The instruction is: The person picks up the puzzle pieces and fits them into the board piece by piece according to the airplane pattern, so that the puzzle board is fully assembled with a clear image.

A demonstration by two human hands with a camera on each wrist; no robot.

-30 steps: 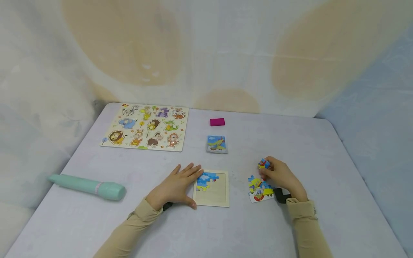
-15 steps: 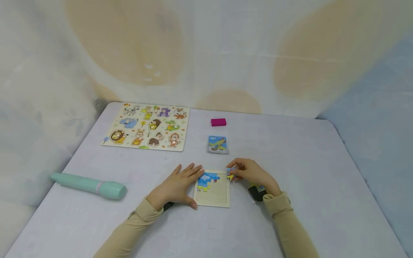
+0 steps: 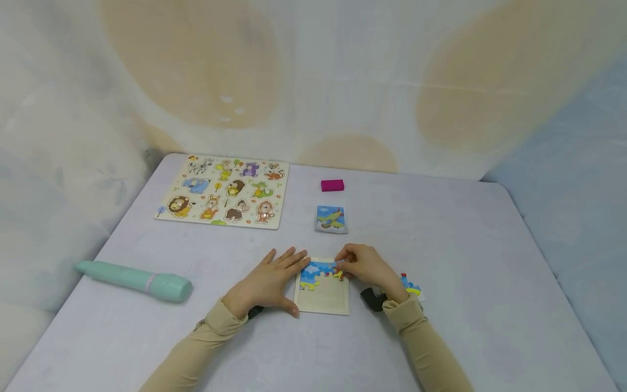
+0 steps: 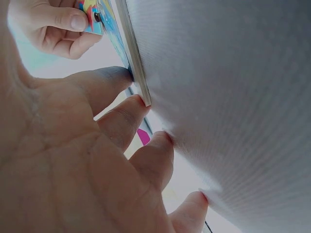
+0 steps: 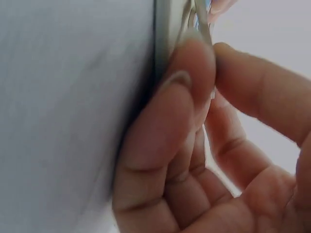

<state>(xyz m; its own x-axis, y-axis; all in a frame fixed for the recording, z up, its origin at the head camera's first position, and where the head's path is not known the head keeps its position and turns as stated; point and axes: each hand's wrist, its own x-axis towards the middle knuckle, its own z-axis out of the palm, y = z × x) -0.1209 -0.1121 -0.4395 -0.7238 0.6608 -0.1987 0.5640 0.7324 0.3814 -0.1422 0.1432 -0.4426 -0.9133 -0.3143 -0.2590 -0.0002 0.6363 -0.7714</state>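
1. The left hand [image 3: 266, 286] rested with fingers spread apart, fingertips against the left side of the puzzle tray [image 3: 323, 302]; too light a press could have let the tray slide under a push from the right.
2. Joined pieces [image 3: 313, 269] lay along the tray's upper part; a sideways shove might have lifted or unlocked them.
3. The right hand [image 3: 364, 267] pinched a puzzle piece [image 3: 339, 274] at the tray's upper right; a tilted grip could have caught it on the rim.
4. Loose pieces [image 3: 410, 286] lay just beside the right sleeve [image 3: 431, 348], which might have swept them aside.
5. The pale worktop [image 3: 490, 326] carried, left to right, a mint-green microphone [image 3: 134, 280], an animal board [image 3: 221, 202], then a picture card [image 3: 331, 219] with a pink block [image 3: 332, 185] behind it.
6. Pale cloth [image 3: 343, 81] hung around, tan-patched behind, bluish at right.
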